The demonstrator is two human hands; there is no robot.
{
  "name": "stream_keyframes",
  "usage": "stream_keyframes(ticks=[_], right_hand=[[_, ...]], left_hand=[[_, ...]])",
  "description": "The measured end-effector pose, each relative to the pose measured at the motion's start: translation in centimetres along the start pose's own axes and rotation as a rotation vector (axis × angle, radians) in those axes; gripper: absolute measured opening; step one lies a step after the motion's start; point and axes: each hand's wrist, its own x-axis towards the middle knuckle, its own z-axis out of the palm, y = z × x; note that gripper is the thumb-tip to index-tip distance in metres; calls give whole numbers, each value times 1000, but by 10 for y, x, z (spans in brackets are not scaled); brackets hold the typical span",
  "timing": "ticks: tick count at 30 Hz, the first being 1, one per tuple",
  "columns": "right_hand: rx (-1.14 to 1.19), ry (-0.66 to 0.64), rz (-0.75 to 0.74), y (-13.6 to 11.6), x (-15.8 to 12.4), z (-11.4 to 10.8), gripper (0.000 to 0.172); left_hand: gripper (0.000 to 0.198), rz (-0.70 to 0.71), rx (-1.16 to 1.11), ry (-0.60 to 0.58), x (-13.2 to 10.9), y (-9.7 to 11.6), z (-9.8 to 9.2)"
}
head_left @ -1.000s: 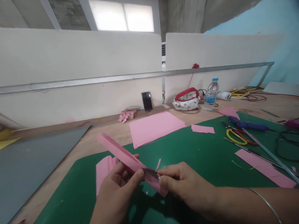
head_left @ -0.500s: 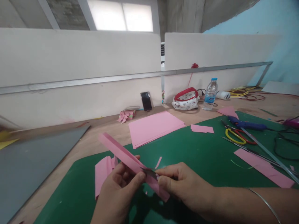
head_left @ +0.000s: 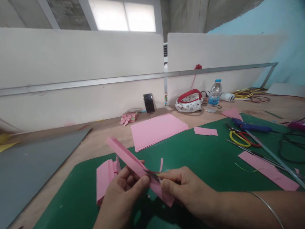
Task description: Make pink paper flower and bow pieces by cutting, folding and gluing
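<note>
My left hand [head_left: 128,187] holds a long folded strip of pink paper [head_left: 130,160] between thumb and fingers, its far end rising to the left. My right hand [head_left: 183,187] pinches a small pointed metal blade [head_left: 152,175], whose handle is hidden in the fingers. The blade lies against the strip close to my left thumb. A thin pink sliver [head_left: 161,164] curls up from the strip's edge by the tip. Folded pink paper [head_left: 105,178] lies just left of my left hand, partly covered by it.
Under my hands is a green cutting mat [head_left: 186,149]. Stacked pink sheets [head_left: 159,130] lie behind. At right are scissors [head_left: 243,138], a blue glue gun [head_left: 252,126] and a pink strip [head_left: 269,170]. A phone [head_left: 149,103], pouch [head_left: 189,102] and water bottle [head_left: 214,97] stand along the back.
The pink strip has shifted slightly right and its far end a little lower. The thin sliver now stands more upright by the blade. Both hands keep their grip.
</note>
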Motion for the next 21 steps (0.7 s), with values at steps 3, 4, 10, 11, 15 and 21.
stream_keyframes(ticks=[3,4,10,11,15,21], right_hand=[[7,-7,-3,4,0,-1,27],[8,-11,-5,5,0,-2,29],[-24,-22,26,5,0,-5,27],[-43,-14,26,4,0,-5,26],[-59,-17,32,4,-2,-5,29],[-33,-32,-6,8,1,-5,34]], left_hand=[[43,-20,-14,-11,0,1,-1],[40,-19,-6,-29,0,2,-3],[25,44,159,-84,7,10,-17],[24,46,171,-74,8,12,-18],[19,37,181,-60,6,14,-17],[19,14,171,-25,5,10,-16]])
